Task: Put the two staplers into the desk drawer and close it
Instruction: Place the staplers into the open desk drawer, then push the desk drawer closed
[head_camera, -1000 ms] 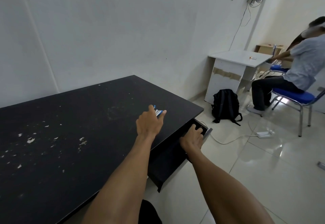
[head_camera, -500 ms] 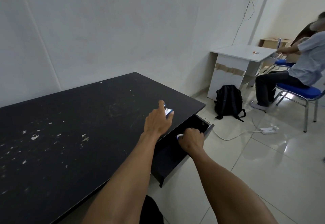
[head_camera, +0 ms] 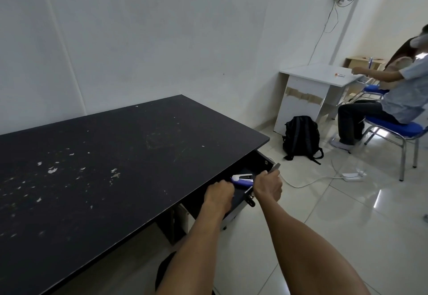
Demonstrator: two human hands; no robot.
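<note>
The black desk [head_camera: 120, 167] has its drawer [head_camera: 261, 160] pulled out under the right end. Two staplers lie inside it, side by side: a white-topped stapler [head_camera: 242, 176] and a blue stapler [head_camera: 243, 182]. My left hand [head_camera: 218, 194] reaches down into the drawer, its fingers curled around the near end of the blue stapler. My right hand [head_camera: 268, 185] grips the top edge of the drawer front [head_camera: 274, 168]. The drawer floor under my hands is hidden.
A black backpack [head_camera: 301, 136] stands on the tiled floor past the desk's end, beside a white cable and power strip [head_camera: 352, 176]. Farther right a person [head_camera: 403, 95] sits on a blue chair [head_camera: 393, 130] at a small white desk [head_camera: 319, 79].
My left hand has come off the desk top with the blue stapler and dropped into the drawer. My right hand has let go of the other stapler and moved to the drawer front.
</note>
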